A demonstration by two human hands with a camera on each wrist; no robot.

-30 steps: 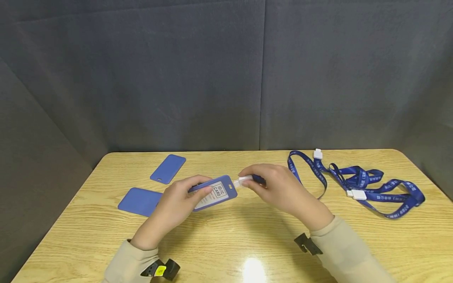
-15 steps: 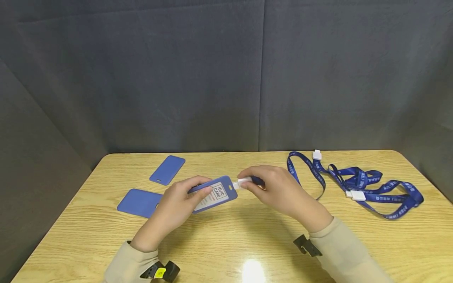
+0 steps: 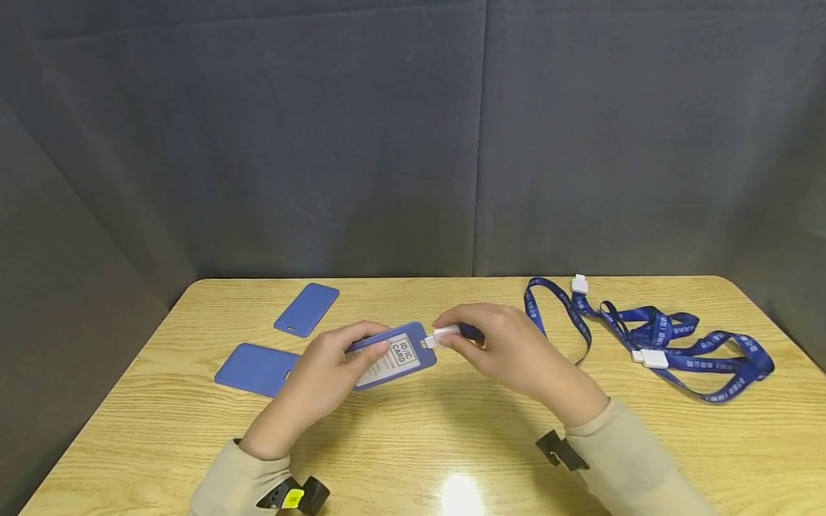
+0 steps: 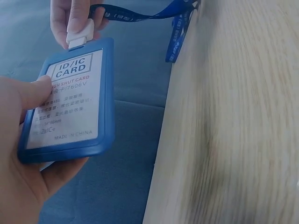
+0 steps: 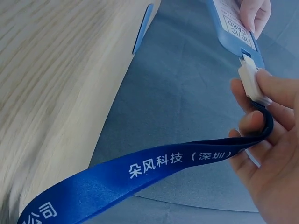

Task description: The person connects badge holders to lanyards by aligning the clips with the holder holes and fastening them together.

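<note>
The grip of the left hand [image 3: 325,373] is closed on a blue card holder [image 3: 400,362], thumb on the front face and fingers underneath. The holder is in the air above the table [image 3: 387,459], tilted, its slotted end pointing to two o'clock in the head view. Behind its window sits a white insert [image 4: 70,102] printed "ID/IC CARD", with "MADE IN CHINA" along the bottom.

At that slotted end, the grip of the right hand [image 3: 506,347] pinches a white clip [image 5: 251,81] between thumb and fingers. The clip's narrow tip meets the slot; whether it passes right through, I cannot tell. A dark blue strap [image 5: 140,169] with white lettering leads from the clip through the fingers.

Two more blue holders lie on the table: the farther one [image 3: 306,309] at ten o'clock from the held holder, the nearer one [image 3: 252,368] at nine, partly hidden by the left hand. At two to three o'clock from the right hand lie tangled blue lanyards [image 3: 751,358] with two white clips. A dark grey curtain [image 3: 323,143] hangs at twelve o'clock, beyond the table's far edge.
</note>
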